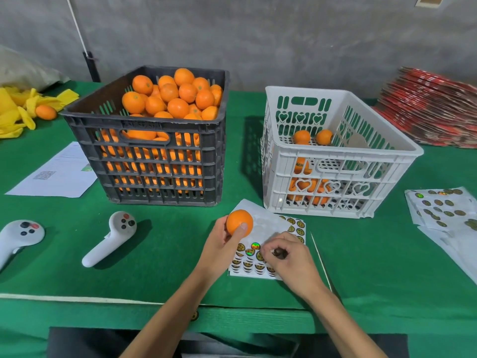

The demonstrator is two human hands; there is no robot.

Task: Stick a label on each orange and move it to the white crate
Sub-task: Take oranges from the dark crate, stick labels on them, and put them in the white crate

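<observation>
My left hand (222,244) grips an orange (238,222) just above the green table, in front of the white crate (335,156). My right hand (291,257) lies on a sheet of round labels (258,257), its fingers curled and pinching at a label (277,252) on the sheet. The white crate holds several oranges (302,136). To its left a dark grey crate (154,161) is heaped with oranges (170,96).
Two white controllers (111,236) lie at the left front. A paper sheet (56,174) sits left of the dark crate, with yellow wrappers (15,109) and a loose orange (46,112) behind. More label sheets (444,210) and red stacked cartons (433,107) are at the right.
</observation>
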